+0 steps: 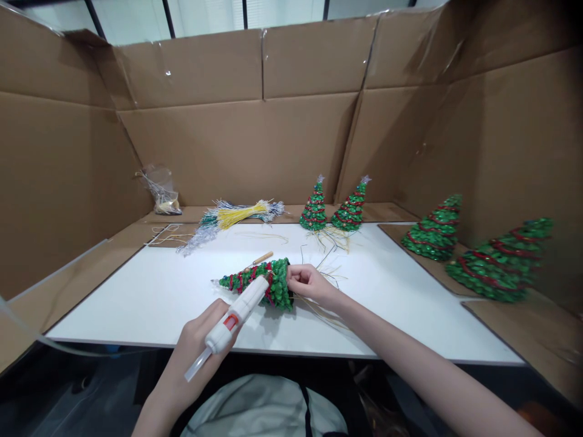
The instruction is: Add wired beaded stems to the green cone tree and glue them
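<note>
A small green Christmas tree (281, 285) with red garland lies on its side, its tip to the left and its wide base to the right. My left hand (198, 337) is wrapped around a white hot glue gun (239, 315) with a clear glue stick out of its back end. The gun's nozzle is over the tree's lower part; whether it touches, I cannot tell. At the tree's base, my right hand (312, 284) is closed with fingertips at or inside the rim, gripping it. Thin wire stems (325, 312) run out beneath that hand.
Two finished-looking trees (313, 206) stand at the back, two larger ones (501, 264) on the right. A wooden-handled tool (263, 258) lies behind the held tree. Bundled yellow and silver stems (241, 212) and a plastic bag (161, 191) sit back left. Cardboard walls (237, 139) enclose the white table (136, 303).
</note>
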### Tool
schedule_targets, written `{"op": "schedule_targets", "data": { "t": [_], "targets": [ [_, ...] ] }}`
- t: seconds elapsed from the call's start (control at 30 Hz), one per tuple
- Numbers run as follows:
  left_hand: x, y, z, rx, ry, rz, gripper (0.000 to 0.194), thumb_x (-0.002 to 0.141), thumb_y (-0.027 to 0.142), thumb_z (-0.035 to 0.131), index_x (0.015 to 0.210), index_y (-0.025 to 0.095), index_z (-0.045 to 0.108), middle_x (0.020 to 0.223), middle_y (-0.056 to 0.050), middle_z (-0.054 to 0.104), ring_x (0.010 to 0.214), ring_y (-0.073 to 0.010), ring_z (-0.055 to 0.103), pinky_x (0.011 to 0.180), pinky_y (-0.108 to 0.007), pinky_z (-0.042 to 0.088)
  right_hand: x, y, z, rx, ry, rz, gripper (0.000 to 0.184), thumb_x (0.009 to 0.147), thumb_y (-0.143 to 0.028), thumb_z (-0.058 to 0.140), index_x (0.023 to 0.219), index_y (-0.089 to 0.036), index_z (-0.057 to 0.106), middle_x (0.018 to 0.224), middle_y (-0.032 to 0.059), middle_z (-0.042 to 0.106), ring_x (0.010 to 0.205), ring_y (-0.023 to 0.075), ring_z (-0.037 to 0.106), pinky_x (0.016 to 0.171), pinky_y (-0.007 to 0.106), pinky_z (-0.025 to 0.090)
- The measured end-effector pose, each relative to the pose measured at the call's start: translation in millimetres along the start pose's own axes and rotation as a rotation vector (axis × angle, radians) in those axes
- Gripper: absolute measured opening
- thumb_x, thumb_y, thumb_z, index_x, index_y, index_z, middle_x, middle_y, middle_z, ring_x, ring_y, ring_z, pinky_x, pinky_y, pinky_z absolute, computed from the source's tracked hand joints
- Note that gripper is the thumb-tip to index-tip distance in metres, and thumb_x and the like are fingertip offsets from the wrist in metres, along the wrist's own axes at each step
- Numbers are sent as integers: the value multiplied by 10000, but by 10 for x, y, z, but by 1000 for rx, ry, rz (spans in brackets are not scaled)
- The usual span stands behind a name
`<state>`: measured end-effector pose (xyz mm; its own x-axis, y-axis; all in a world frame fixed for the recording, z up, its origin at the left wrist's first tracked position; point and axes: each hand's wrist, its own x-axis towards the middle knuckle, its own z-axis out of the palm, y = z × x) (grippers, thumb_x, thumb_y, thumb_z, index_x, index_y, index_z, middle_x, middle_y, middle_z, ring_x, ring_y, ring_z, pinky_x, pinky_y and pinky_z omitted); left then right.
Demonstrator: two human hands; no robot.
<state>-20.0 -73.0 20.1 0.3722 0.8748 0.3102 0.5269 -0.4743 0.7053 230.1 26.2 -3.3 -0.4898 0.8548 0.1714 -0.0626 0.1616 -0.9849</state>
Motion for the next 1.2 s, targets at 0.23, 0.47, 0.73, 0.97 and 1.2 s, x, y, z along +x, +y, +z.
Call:
{"op": "schedule_targets", "data": {
  "t": [0.23, 0.47, 0.73, 0.97, 1.2],
  "targets": [
    [9, -10, 13, 32, 1, 8, 175, 936, 282, 421, 780, 203, 411, 772, 5, 449, 656, -123, 429, 608, -222, 359, 4, -7, 1, 13, -13, -5, 379, 722, -446, 687, 616, -158, 464, 510, -74, 305, 495, 62, 227, 495, 230, 157],
    [5, 10, -9, 68, -11, -25, 191, 931, 272, 433, 758, 202, 392, 760, 17, 448, 634, -112, 419, 586, -208, 348, 10, 15, -13, 2, -13, -11, 373, 727, -439, 680, 615, -161, 458, 515, -71, 309, 496, 64, 230, 494, 229, 163],
    [12, -2, -16, 48, -9, 9, 174, 939, 265, 430, 780, 202, 395, 778, 18, 424, 655, -112, 412, 606, -211, 338, 7, 12, -10, 9, -16, -5, 367, 727, -425, 689, 620, -154, 465, 512, -74, 306, 500, 64, 234, 498, 229, 162],
    [7, -17, -23, 57, -14, 6, 174, 937, 262, 437, 779, 202, 397, 781, 21, 429, 660, -109, 414, 612, -207, 341, 8, 2, -8, 7, -17, -4, 368, 719, -425, 695, 618, -156, 466, 507, -76, 306, 493, 62, 229, 493, 229, 158],
    [-17, 7, -47, 54, -3, -29, 177, 935, 263, 446, 774, 204, 400, 768, 24, 433, 651, -105, 420, 605, -196, 356, 3, 12, -15, 10, -9, -12, 355, 731, -405, 689, 617, -156, 464, 502, -75, 312, 489, 61, 233, 490, 231, 149]
  ]
}}
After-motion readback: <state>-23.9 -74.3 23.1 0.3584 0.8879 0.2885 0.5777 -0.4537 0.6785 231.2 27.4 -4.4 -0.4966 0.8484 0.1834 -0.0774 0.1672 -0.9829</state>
